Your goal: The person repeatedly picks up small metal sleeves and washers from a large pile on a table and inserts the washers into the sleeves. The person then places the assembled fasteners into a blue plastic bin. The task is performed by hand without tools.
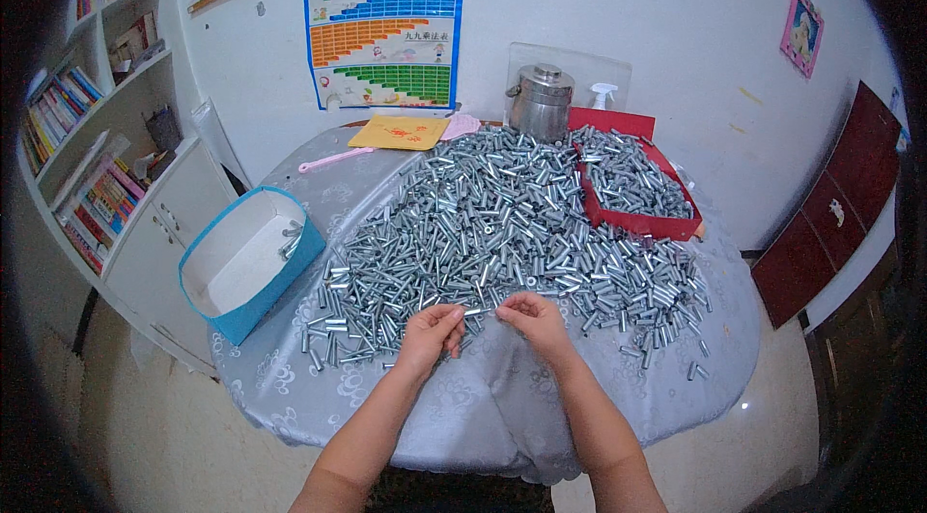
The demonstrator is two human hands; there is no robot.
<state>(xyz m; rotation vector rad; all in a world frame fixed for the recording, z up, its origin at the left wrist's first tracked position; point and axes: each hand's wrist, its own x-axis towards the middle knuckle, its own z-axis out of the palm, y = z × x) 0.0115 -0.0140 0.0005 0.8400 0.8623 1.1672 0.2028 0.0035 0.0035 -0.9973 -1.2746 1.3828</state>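
Observation:
At the near edge of a large heap of small silver metal tubes point(463, 223), my two hands face each other with their fingertips a short gap apart. My left hand point(432, 334) is closed, and thumb and forefinger pinch one end of a metal tube point(477, 311) that points toward the right hand. The fingers of my right hand point(537, 322) are pinched together close to the tube's other end; what is between them is too small to make out. Loose tubes lie just beyond both hands.
A light blue box point(253, 293) with a few tubes inside stands at the left. A red box point(642, 224) full of tubes is at the back right, beside a steel pot point(543, 105). A yellow envelope point(398, 133) and a pink-handled swatter point(335, 161) lie at the back.

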